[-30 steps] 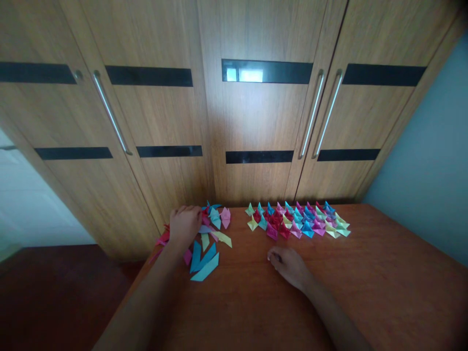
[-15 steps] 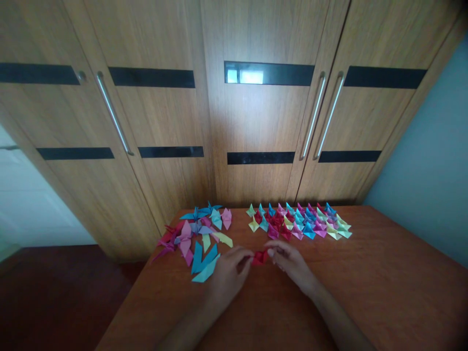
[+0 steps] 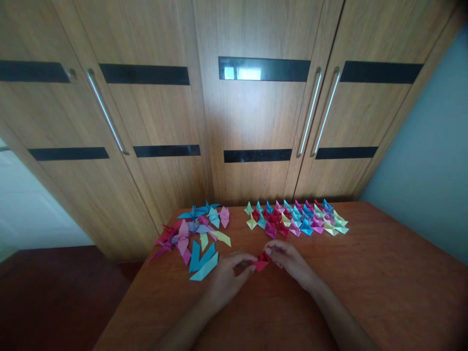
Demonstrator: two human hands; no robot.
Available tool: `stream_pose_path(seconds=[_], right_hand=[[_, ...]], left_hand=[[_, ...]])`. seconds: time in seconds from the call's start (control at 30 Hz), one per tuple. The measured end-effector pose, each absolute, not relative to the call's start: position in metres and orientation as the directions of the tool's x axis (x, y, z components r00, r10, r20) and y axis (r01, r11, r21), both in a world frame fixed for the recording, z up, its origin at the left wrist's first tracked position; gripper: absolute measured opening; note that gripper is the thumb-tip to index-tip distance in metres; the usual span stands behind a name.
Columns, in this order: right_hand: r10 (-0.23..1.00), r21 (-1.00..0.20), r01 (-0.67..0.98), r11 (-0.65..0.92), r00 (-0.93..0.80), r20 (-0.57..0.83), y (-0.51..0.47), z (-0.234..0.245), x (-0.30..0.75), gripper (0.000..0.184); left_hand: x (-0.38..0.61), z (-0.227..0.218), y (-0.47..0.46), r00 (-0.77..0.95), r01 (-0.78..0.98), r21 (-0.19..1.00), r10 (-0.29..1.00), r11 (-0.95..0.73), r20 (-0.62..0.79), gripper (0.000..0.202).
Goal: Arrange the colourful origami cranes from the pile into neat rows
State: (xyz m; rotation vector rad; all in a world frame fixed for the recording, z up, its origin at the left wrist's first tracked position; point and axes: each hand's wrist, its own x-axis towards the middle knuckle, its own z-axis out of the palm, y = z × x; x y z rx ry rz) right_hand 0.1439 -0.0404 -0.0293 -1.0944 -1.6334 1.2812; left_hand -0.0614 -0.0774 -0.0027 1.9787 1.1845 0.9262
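Wooden wardrobe (image 3: 252, 117) — black strips (image 3: 258, 156), silver handles (image 3: 310, 113), blue wall (image 3: 431, 161) at right, white panel (image 3: 29, 204) at left

The brown surface (image 3: 395, 278) bears close rows of colourful pointed folds (image 3: 295, 218) at back, loose folds (image 3: 197, 227) leftward, and flat strips (image 3: 204, 267) nearer.

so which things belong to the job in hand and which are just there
Belong, it seems:
red folded paper, between the left hand and right hand
rows of folded paper pieces
loose paper shapes at left
table, as work surface

Just there:
wooden cabinet
metal handles
wall
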Motion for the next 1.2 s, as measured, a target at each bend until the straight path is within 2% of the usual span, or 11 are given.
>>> stream_pose_path(seconds=[0.07,0.17,0.3,0.4,0.6,0.9,1.2], right_hand=[[0.944,-0.977,0.179,0.114,-0.327,0.050,-0.037,-0.034,0.146,0.040],[0.951,-0.942,0.281,0.186,-0.294,0.100,-0.032,-0.042,0.149,0.036],[0.935,-0.760,0.569,0.313,-0.325,0.142,-0.031,-0.048,0.153,0.024],[0.927,-0.634,0.690,0.349,-0.351,0.129,-0.033,-0.048,0.153,0.021],[0.922,-0.597,0.712,0.368,-0.362,0.137,-0.035,-0.043,0.152,0.021],[0.920,-0.597,0.710,0.372,-0.365,0.139,-0.037,-0.040,0.152,0.019],[0.925,-0.581,0.729,0.363,-0.357,0.130,-0.036,-0.041,0.152,0.018]], left_hand=[[-0.061,-0.002,-0.074,0.347,0.461,0.783,0.897,-0.418,0.274,0.017],[-0.060,-0.002,-0.064,0.328,0.507,0.731,0.887,-0.456,0.326,0.018],[-0.057,-0.006,-0.045,0.294,0.635,0.616,0.883,-0.466,0.365,0.017],[-0.051,-0.009,-0.034,0.329,0.708,0.520,0.875,-0.477,0.356,0.018],[-0.033,-0.013,-0.021,0.395,0.810,0.351,0.879,-0.470,0.265,0.020],[-0.013,-0.019,-0.005,0.356,0.883,0.261,0.919,-0.390,0.169,0.021],[-0.004,-0.021,-0.003,0.355,0.894,0.231,0.921,-0.385,0.160,0.023]])
